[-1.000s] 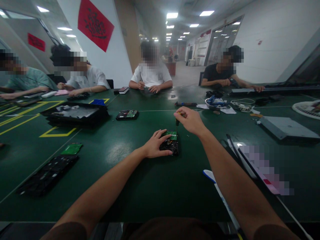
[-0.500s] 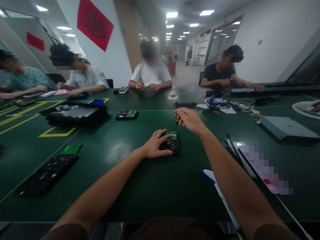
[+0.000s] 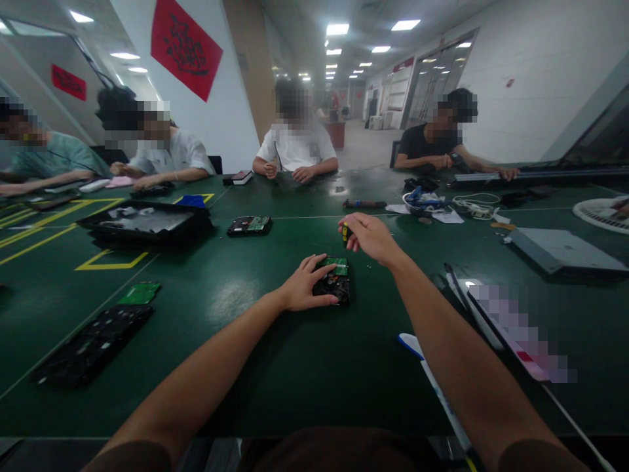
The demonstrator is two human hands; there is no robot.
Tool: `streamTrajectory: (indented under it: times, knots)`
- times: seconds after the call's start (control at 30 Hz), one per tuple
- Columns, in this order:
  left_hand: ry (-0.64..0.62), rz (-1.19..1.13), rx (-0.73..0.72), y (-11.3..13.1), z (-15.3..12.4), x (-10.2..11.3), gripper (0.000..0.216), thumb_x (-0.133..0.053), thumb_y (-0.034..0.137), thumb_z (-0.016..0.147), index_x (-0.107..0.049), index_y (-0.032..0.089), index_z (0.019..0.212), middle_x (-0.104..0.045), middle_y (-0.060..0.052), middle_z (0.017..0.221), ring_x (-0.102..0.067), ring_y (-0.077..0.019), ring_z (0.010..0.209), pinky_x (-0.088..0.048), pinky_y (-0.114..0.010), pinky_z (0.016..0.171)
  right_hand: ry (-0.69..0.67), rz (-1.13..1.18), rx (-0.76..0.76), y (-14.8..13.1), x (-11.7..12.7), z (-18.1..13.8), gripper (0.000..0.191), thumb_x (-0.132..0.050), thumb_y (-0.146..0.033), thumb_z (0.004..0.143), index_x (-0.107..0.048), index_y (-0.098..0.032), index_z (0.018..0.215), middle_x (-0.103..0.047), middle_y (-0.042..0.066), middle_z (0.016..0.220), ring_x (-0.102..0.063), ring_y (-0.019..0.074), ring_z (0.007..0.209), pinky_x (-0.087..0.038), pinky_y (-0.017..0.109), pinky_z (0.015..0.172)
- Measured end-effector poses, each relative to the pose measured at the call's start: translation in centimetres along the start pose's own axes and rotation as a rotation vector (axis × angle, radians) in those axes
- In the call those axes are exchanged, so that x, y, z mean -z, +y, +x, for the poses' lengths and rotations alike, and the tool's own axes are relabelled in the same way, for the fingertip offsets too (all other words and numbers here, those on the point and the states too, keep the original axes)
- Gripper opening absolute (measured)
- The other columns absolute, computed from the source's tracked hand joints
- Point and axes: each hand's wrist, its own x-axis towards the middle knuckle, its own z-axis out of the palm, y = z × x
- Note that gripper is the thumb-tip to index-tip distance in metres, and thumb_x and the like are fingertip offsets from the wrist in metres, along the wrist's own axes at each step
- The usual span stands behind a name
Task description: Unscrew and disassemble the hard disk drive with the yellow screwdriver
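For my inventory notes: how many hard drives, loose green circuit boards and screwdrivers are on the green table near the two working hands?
Hard drives: 2
Loose green circuit boards: 1
Screwdrivers: 2
Total: 5

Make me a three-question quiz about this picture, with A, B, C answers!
1. Where does the left hand rest?
A. on the hard drive
B. on the black tray
C. in the bowl

2. What colour is the table?
A. white
B. dark green
C. red

3. What is the right hand doing?
A. lying flat and empty
B. gripping a screwdriver
C. holding a phone

Answers: 1 A, the fingers lie across the drive's near edge. 2 B, the top is dark green with yellow lines at the left. 3 B, the fingers close on a small yellow-and-black handle, raised above the drive.
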Motion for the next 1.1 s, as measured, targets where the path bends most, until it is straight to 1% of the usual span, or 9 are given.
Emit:
streamTrajectory:
  times: [0.13,0.23,0.33,0.4,0.6,0.8,0.93,1.0,1.1]
  knots:
    - [-0.003,0.003,-0.005,-0.06,0.00,0.02,0.098,-0.068,0.079,0.080,-0.038,0.033,0.161,-0.021,-0.011,0.171,-0.017,-0.0468,0.155,-0.023,-0.069,0.124,0.017,-0.092,0.052,0.28,0.24,0.20,0.037,-0.048,-0.047,0.101,-0.073,-0.023,0.113,-0.076,0.005,0.094,-0.065,0.0165,0.068,-0.050,0.030,0.064]
    - [-0.008,0.011,-0.007,-0.08,-0.01,0.03,0.098,-0.067,0.079,0.081,-0.038,0.031,0.161,-0.021,-0.012,0.171,-0.017,-0.0463,0.156,-0.024,-0.068,0.124,0.062,-0.162,0.112,0.46,0.50,0.29,0.032,-0.054,-0.046,0.098,-0.074,-0.022,0.102,-0.075,0.004,0.094,-0.066,0.0186,0.079,-0.051,0.032,0.071]
    - [-0.003,0.022,-0.014,-0.03,-0.01,0.01,0.098,-0.067,0.079,0.081,-0.039,0.030,0.161,-0.022,-0.013,0.171,-0.018,-0.0459,0.155,-0.023,-0.068,0.124,0.110,-0.153,0.072,0.53,0.53,0.29,0.023,-0.059,-0.041,0.094,-0.070,-0.021,0.091,-0.073,0.003,0.088,-0.064,0.0168,0.074,-0.050,0.030,0.066]
    - [0.005,0.023,-0.018,0.01,-0.01,-0.01,0.098,-0.067,0.079,0.081,-0.039,0.030,0.161,-0.022,-0.013,0.171,-0.019,-0.0457,0.155,-0.023,-0.067,0.124,0.112,-0.120,0.050,0.42,0.45,0.20,0.020,-0.059,-0.039,0.093,-0.068,-0.021,0.091,-0.074,0.003,0.090,-0.062,0.0147,0.068,-0.048,0.028,0.061]
    - [0.007,0.022,-0.021,-0.07,-0.05,0.00,0.097,-0.068,0.078,0.081,-0.040,0.030,0.161,-0.023,-0.013,0.170,-0.019,-0.0451,0.155,-0.024,-0.067,0.124,0.021,0.001,0.029,0.15,0.27,0.13,0.032,-0.049,-0.047,0.100,-0.070,-0.022,0.102,-0.076,0.006,0.101,-0.059,0.0110,0.055,-0.045,0.027,0.051]
    - [0.002,0.008,-0.002,-0.05,-0.10,0.05,0.096,-0.069,0.077,0.081,-0.040,0.031,0.161,-0.023,-0.013,0.171,-0.018,-0.0468,0.155,-0.025,-0.069,0.123,0.016,0.011,0.003,0.77,0.48,0.45,0.034,-0.047,-0.044,0.100,-0.072,-0.022,0.108,-0.075,0.005,0.095,-0.061,0.0132,0.059,-0.045,0.028,0.055]
    - [0.005,0.007,-0.005,0.03,-0.12,0.10,0.096,-0.069,0.077,0.081,-0.040,0.031,0.160,-0.023,-0.013,0.171,-0.018,-0.0470,0.155,-0.024,-0.069,0.123,0.072,-0.088,0.063,0.55,0.75,0.31,0.027,-0.057,-0.043,0.095,-0.071,-0.020,0.093,-0.071,0.003,0.085,-0.060,0.0153,0.069,-0.047,0.029,0.064]
    - [-0.002,0.014,-0.006,0.00,-0.10,0.10,0.096,-0.069,0.077,0.081,-0.040,0.030,0.160,-0.022,-0.013,0.171,-0.018,-0.0466,0.156,-0.024,-0.068,0.124,0.098,-0.104,0.043,0.32,0.82,0.21,0.022,-0.060,-0.040,0.092,-0.068,-0.020,0.088,-0.069,0.003,0.080,-0.059,0.0158,0.069,-0.046,0.029,0.064]
    - [-0.012,0.027,0.005,-0.10,-0.05,0.03,0.096,-0.068,0.078,0.082,-0.040,0.030,0.161,-0.021,-0.013,0.171,-0.017,-0.0469,0.156,-0.023,-0.069,0.124,0.082,-0.095,0.037,-0.10,0.93,0.17,0.018,-0.061,-0.037,0.090,-0.066,-0.020,0.089,-0.069,0.003,0.082,-0.058,0.0151,0.067,-0.045,0.029,0.061]
